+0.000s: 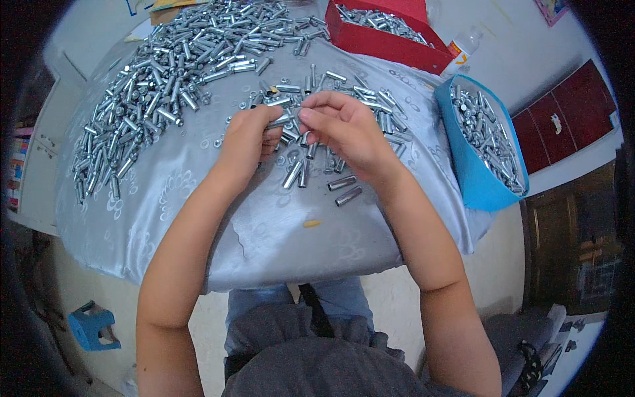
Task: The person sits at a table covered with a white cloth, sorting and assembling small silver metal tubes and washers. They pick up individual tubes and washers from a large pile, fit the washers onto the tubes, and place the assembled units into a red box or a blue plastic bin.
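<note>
My left hand [250, 137] is closed, with a shiny metal expansion bolt [280, 122] sticking out from between its thumb and fingers toward the right. My right hand [347, 129] faces it, thumb and fingertips pinched together close to the bolt's end. Whatever small piece lies in that pinch is too hidden to name. Below both hands lie loose metal sleeves [292, 175], bolts, nuts and washers in a scattered heap. Two more sleeves [345, 190] rest side by side nearer to me, by my right wrist.
A large pile of metal bolts [172, 79] spreads over the table's left and far side. A red box [390, 49] and a blue fabric bin [473, 175], both filled with bolts, stand at right, a plastic bottle [466, 45] between them. A blue stool [94, 325] stands on the floor.
</note>
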`<state>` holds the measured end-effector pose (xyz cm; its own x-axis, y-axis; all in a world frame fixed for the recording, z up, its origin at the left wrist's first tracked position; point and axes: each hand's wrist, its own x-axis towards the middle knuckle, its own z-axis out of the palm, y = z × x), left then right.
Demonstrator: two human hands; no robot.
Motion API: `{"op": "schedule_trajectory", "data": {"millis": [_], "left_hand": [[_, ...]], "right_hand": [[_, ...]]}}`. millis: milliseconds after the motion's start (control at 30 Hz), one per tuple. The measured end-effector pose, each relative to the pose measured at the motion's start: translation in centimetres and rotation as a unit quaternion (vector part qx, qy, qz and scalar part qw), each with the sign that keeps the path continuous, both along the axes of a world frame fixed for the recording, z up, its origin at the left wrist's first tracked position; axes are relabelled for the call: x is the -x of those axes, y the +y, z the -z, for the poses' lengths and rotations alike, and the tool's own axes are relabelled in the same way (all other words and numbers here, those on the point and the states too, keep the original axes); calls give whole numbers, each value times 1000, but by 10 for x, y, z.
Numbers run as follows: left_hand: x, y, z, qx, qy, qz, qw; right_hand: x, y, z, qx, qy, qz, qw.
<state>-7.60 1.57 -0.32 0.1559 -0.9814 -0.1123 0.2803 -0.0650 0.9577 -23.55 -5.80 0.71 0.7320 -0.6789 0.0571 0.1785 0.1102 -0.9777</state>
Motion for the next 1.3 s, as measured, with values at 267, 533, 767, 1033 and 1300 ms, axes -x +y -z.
{"op": "schedule_trajectory", "data": {"millis": [267, 533, 767, 1033, 1300], "left_hand": [[-4, -3, 7, 21, 70, 61, 995], [4, 3, -1, 10, 29, -32, 999], [-1, -6, 3, 37, 148, 65, 986], [-9, -4, 1, 60, 177, 52, 981], [-17, -6, -3, 78, 201, 21, 976]], "right_hand": [[0, 8, -3, 63, -19, 51, 997], [-7, 9, -6, 336, 57, 174, 924], [69, -179, 31, 407, 320, 449, 728], [74, -203, 32, 392, 524, 353, 669], [75, -199, 37, 479, 580, 349, 559]]}}
